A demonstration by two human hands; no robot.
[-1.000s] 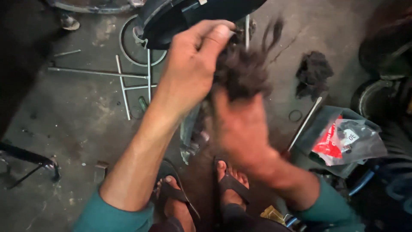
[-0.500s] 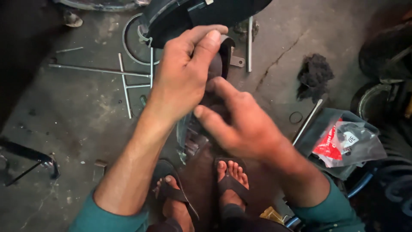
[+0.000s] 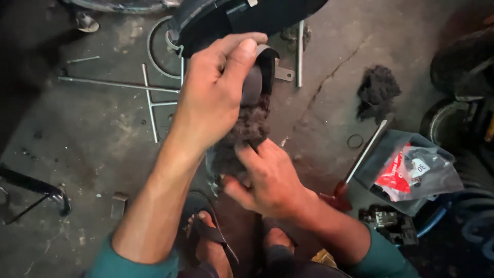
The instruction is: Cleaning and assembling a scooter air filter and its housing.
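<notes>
My left hand grips a small dark metal part held up in front of me, thumb and fingers wrapped over its top. My right hand is closed on a wad of dark grey rag and presses it against the lower side of that part. Both forearms come up from the bottom of the view in teal sleeves. My feet in sandals stand on the stained concrete floor below.
A second dark rag lies on the floor at right. A red-handled screwdriver rests next to a plastic bag of parts. Thin metal rods lie at left, a black curved cover at top, tyres at far right.
My right hand has dropped with the rag from the top of the part to its lower side. My left hand keeps the same grip on the part.
</notes>
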